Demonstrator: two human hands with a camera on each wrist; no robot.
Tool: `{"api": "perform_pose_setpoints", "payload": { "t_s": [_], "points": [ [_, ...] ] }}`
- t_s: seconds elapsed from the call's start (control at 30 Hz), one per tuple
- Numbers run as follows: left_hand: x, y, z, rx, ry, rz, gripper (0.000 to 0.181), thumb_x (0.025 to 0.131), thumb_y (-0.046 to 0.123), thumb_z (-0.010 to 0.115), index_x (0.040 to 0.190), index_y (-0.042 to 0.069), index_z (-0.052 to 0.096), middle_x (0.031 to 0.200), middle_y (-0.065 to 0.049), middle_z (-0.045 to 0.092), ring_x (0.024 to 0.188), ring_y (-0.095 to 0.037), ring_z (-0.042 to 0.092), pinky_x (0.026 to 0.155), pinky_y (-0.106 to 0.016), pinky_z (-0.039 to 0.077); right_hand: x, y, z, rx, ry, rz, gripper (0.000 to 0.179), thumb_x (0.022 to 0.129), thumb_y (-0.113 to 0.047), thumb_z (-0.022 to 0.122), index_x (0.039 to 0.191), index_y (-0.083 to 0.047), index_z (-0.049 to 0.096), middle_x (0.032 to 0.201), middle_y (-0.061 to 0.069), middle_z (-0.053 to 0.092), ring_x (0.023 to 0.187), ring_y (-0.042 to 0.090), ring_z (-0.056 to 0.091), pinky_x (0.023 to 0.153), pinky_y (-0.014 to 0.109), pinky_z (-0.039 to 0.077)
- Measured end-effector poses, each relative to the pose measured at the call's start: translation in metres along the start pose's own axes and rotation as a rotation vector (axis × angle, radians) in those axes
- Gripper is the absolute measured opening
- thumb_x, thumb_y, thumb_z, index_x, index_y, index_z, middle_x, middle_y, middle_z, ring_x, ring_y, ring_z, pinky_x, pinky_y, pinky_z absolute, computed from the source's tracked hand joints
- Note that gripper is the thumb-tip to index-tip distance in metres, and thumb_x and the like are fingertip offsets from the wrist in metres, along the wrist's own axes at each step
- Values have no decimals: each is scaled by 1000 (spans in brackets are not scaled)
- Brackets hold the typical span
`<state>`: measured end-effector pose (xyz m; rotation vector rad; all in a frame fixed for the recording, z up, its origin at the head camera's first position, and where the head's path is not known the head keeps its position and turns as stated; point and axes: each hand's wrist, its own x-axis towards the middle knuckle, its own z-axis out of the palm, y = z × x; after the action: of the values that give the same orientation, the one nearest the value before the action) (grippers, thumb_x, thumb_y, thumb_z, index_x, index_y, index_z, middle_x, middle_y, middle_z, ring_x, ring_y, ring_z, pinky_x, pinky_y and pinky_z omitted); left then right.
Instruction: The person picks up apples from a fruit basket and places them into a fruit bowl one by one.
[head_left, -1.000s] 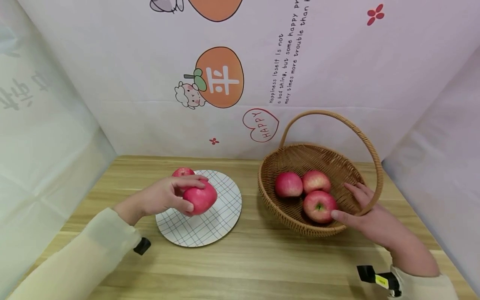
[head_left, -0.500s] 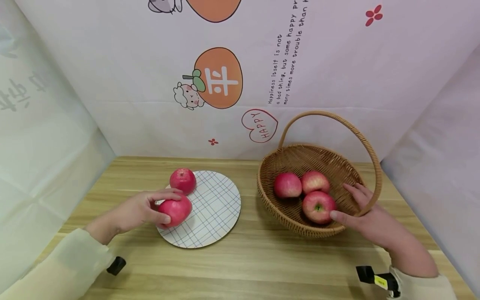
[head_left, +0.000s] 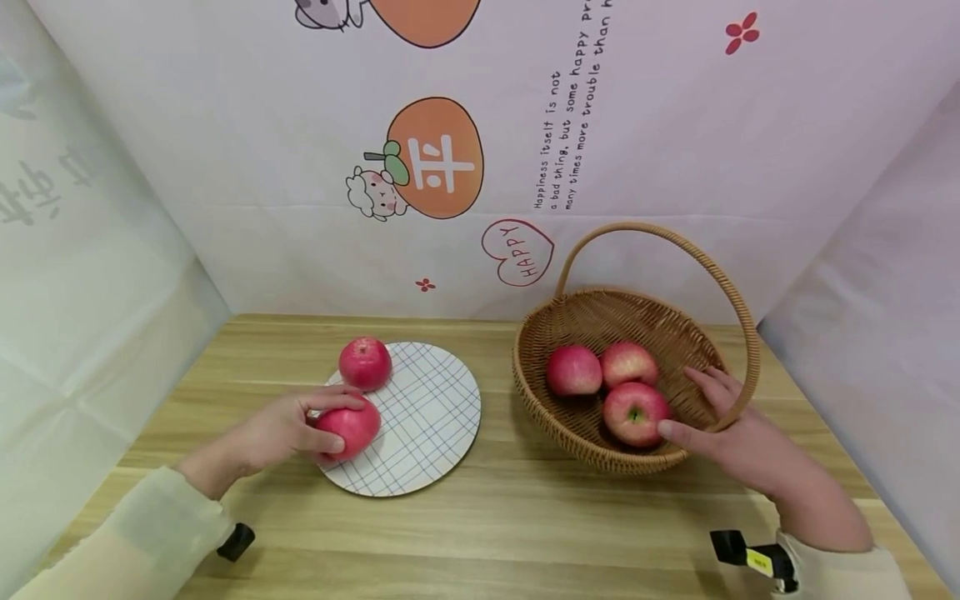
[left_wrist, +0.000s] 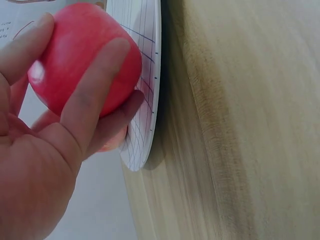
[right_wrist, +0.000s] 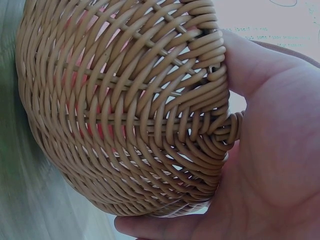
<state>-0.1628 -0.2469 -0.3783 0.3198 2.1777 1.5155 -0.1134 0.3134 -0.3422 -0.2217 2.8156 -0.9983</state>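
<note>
My left hand (head_left: 277, 429) grips a red apple (head_left: 358, 427) low over the near-left part of a round white plate (head_left: 435, 417) with a blue grid pattern. In the left wrist view, thumb and fingers curl round the apple (left_wrist: 82, 55), with the plate's edge (left_wrist: 150, 100) right beside it. A second red apple (head_left: 365, 363) sits at the plate's far left. On the other side, my right hand (head_left: 757, 446) holds the rim of a wicker basket (head_left: 686, 346), thumb inside. Three apples lie in the basket, the nearest apple (head_left: 636, 414) close to the thumb tip.
A tall arched handle (head_left: 697, 250) rises over the basket. The wooden table (head_left: 480, 533) meets a white printed cloth (head_left: 675, 125) at its back edge, and pale cloth walls stand on both sides. Black straps circle the sleeves.
My left hand has carried its apple left and down toward the plate's near-left edge, uncovering the apple behind it. The right hand and basket stay put.
</note>
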Motion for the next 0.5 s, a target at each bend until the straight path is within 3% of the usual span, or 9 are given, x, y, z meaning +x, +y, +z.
{"api": "perform_pose_setpoints", "payload": {
  "t_s": [0.1, 0.33, 0.5],
  "points": [
    [1, 0, 1, 16, 15, -13, 53, 84, 3, 78, 134, 10, 63, 158, -20, 25, 130, -53, 34, 78, -47, 58, 0, 0, 0, -6, -4, 1, 96, 96, -43, 66, 159, -2, 7, 156, 36, -7, 133, 68, 7, 93, 80, 23],
    [2, 5, 0, 321, 91, 21, 45, 86, 11, 77, 129, 22, 69, 157, -18, 29, 138, -52, 23, 85, -41, 55, 0, 1, 1, 6, -8, 13, 96, 96, -43, 66, 160, -4, 7, 156, 35, -8, 133, 68, 6, 93, 80, 22],
    [2, 7, 0, 412, 102, 43, 42, 86, 11, 78, 125, 24, 71, 155, -18, 33, 138, -50, 25, 90, -46, 53, 0, 1, 1, 4, -5, 19, 96, 95, -44, 66, 160, -4, 7, 156, 35, -8, 133, 68, 6, 93, 80, 22]
  ]
}}
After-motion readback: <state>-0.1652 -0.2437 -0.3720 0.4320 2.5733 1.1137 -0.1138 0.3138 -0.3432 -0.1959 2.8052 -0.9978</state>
